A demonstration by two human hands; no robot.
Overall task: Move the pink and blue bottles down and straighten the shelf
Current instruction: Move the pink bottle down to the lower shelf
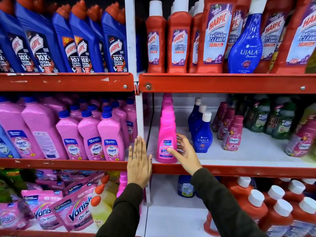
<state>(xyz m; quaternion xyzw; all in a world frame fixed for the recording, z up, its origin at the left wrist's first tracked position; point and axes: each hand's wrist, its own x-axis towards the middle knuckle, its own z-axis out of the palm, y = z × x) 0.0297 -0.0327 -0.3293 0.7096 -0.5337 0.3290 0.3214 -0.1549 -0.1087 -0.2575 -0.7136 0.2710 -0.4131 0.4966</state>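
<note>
Two hands: right hand (185, 153) spread open, fingertips touching the pink plastic Vanish bottle (166, 134); left hand (139, 162) flat, empty; blue Ujala bottle (202, 137) beside.

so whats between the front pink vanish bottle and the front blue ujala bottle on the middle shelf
In the head view, only the right hand, thumb on the pink Vanish bottle; otherwise bare white shelf up to the blue Ujala bottle.

Bright even store lighting, deep shelf recesses shadowed, wide-angle bowing, soft blurred edges
</note>
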